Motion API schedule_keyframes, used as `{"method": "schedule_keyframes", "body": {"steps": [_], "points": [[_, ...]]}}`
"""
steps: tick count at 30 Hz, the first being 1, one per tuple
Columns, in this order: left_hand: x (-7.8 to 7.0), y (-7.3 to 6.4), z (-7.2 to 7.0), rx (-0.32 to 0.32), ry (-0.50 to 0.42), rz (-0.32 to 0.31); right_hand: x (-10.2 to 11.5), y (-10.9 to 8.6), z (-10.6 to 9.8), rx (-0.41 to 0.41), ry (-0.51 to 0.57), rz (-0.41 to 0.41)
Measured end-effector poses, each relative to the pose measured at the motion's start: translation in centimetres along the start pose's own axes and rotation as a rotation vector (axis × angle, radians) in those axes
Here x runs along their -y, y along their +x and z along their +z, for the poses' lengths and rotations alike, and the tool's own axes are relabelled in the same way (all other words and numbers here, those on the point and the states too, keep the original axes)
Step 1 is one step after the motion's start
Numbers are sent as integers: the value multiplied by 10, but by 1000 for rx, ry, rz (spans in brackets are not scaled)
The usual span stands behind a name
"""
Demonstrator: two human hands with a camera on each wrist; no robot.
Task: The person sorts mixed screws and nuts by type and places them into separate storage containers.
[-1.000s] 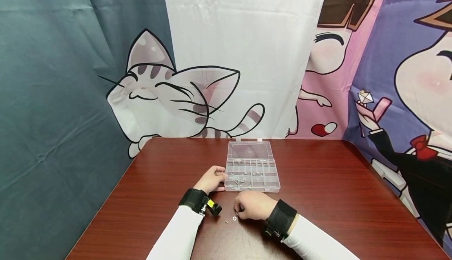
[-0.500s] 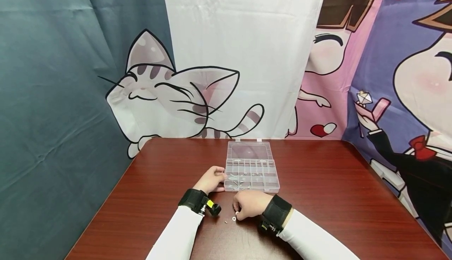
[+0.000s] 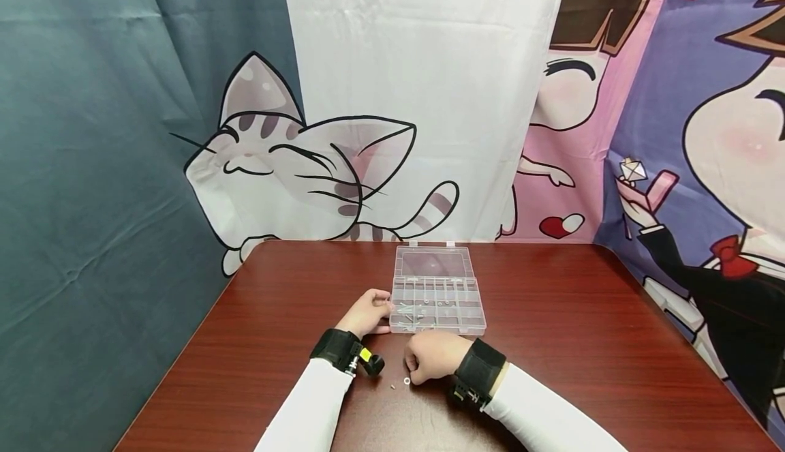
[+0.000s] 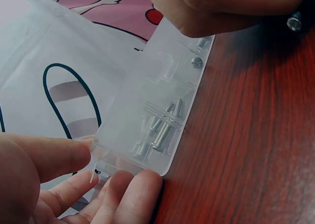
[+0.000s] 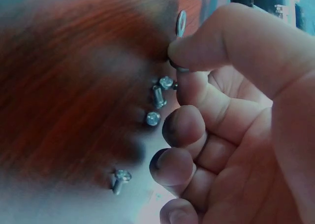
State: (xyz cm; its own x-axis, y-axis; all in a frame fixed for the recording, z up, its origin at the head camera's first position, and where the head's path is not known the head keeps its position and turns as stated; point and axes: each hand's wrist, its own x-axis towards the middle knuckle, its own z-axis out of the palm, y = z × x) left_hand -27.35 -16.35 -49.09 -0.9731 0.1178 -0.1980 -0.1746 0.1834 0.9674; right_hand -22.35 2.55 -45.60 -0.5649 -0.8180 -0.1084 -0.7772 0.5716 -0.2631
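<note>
My left hand (image 3: 366,312) grips the left corner of a clear plastic compartment box (image 3: 401,330), thumb above and fingers along its side. In the left wrist view, long screws (image 4: 162,135) lie inside the box near that corner. In front of the box, my right hand (image 3: 438,355) pinches a small washer (image 5: 179,67) between thumb and index finger, only its edge showing. Another washer (image 5: 181,23) lies on the table close to the thumb tip. Several short screws, among them one screw (image 5: 122,180) lying apart, sit on the wood beside the curled fingers.
The box's lid (image 3: 433,261) stands open at the back, and its compartments hold screws and a few rings. A tiny piece (image 3: 393,386) lies left of the loose washer on the brown table (image 3: 552,315). Printed cloths hang behind the table.
My right hand has shifted slightly left. A pale ring at its fingertips half a second ago is now hidden in the head view. The left hand stays at the box.
</note>
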Motion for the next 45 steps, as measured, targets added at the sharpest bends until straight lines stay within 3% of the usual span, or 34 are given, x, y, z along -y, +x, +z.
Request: {"method": "schedule_keyframes", "body": {"steps": [8, 11, 17, 25, 29, 36, 45], "points": [[1, 1, 1, -1, -3, 6, 0, -3, 0, -32, -16, 15], [2, 1, 1, -1, 2, 9, -1, -6, -3, -47, 25, 29], [2, 2, 2, -5, -11, 5, -13, -10, -15, -178, 118, 79], [1, 1, 1, 0, -14, 14, -42, -15, -26, -441, 176, 278], [1, 2, 0, 4, -12, 9, -55, -18, -27, -510, 208, 400], [2, 3, 2, -5, -4, 2, -71, -24, -21, -478, 185, 496], [0, 1, 2, -3, 0, 5, -76, -29, -18, -447, 129, 525]]}}
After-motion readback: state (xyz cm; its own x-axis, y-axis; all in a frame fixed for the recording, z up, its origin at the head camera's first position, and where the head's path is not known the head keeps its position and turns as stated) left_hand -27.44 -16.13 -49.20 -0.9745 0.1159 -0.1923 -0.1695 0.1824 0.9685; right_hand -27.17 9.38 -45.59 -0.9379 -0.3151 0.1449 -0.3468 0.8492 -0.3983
